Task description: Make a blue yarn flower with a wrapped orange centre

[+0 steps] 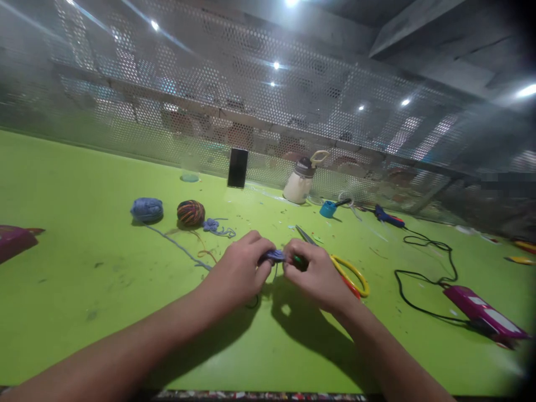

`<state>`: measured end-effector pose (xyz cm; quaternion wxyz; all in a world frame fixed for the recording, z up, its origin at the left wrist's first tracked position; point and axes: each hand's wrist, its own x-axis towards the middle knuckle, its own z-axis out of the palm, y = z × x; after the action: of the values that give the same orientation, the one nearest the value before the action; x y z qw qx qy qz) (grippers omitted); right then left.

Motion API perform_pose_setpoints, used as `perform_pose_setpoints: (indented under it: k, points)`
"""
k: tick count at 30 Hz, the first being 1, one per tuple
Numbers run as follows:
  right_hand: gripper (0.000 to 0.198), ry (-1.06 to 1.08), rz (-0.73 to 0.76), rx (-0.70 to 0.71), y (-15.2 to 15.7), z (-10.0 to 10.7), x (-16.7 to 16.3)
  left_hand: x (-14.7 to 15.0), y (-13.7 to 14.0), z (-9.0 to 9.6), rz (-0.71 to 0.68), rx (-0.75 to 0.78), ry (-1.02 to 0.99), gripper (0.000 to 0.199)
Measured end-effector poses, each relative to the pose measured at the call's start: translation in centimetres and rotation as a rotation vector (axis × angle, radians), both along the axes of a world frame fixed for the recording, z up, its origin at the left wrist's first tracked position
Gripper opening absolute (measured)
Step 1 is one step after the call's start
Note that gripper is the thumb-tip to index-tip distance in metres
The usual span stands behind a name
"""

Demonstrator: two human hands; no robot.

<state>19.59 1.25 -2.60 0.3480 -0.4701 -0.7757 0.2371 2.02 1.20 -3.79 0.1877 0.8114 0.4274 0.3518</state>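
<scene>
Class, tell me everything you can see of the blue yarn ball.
The blue yarn ball is oblong, wound from soft-looking, slightly greyish-blue yarn. It lies on its long side on the green table, left of the multicoloured ball with a gap between. One strand trails from its underside toward the left hand and disappears behind that arm. Only the table visibly supports it; no hand touches it.

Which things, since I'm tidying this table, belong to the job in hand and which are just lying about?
Probably in the job:
blue yarn piece, held in left hand and right hand
blue yarn ball
scissors, perhaps
multicoloured yarn ball, perhaps

Apparently just lying about:
phone-like slab
bottle
blue-and-red tool
magenta device
</scene>
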Motion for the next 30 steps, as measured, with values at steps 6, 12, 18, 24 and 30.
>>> perform_pose_setpoints:
  k: [6, 12, 18, 24, 30]
  points:
    - [0.017, -0.056, 0.026, 0.358, -0.3, -1.2, -0.5, 0.0, 0.7, -0.5, 0.057, -0.003, -0.123, 0.012]
    - [0.012, 0.333, -0.003, -0.095, -0.1, -0.6, -1.0, 0.0, 1.2, -0.4, 0.042, -0.486, -0.407, 0.008]
    - [0.024, 0.392, 0.019, -0.391, 0.2, 0.0, 0.0, -0.1, 1.3, 0.0, 0.059, -0.561, -0.503, 0.012]
    - [0.02, 0.284, -0.061, -0.009, 0.2, -0.1, 0.4, -0.2, 1.0, 0.7, 0.112, -0.556, -0.539, 0.01]
    - [0.014, 0.091, 0.009, 0.317, 0.0, -1.2, -0.8, 0.0, 1.0, 0.5, 0.094, -0.57, -0.528, 0.01]
